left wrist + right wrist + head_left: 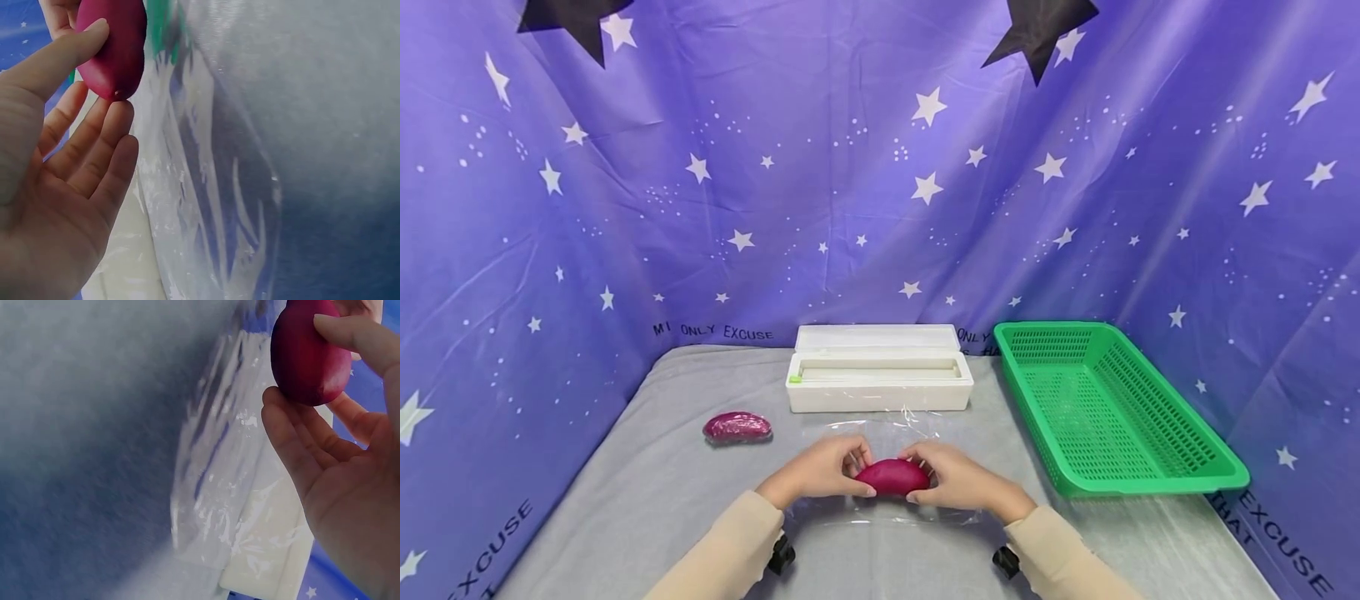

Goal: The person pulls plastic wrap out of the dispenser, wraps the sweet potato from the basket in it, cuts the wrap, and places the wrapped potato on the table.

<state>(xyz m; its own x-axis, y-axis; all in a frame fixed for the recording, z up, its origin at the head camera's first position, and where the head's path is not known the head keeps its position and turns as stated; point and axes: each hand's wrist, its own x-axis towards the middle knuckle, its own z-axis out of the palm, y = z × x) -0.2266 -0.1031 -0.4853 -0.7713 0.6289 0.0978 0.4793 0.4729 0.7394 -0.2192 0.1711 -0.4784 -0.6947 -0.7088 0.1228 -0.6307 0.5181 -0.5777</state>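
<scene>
Both hands hold one smooth magenta sweet potato (892, 477), gripping it at opposite ends over a sheet of clear cling film (887, 512). My left hand (823, 471) has its thumb on the near side and fingertips at the left end; in the left wrist view the thumb presses the skin near the pointed tip. On the right end, my right hand (958, 477) pinches in the same manner, and the rounded end of the sweet potato (310, 356) shows in the right wrist view. A second sweet potato (737, 427), wrapped in shiny film, lies to the left.
Behind the hands stands a white cling film box (880, 396), lid raised, with a roll inside and a small green piece at its left. A green perforated basket (1150, 486) sits on the right. Grey cloth (647, 500) covers the table; starry purple curtains surround it.
</scene>
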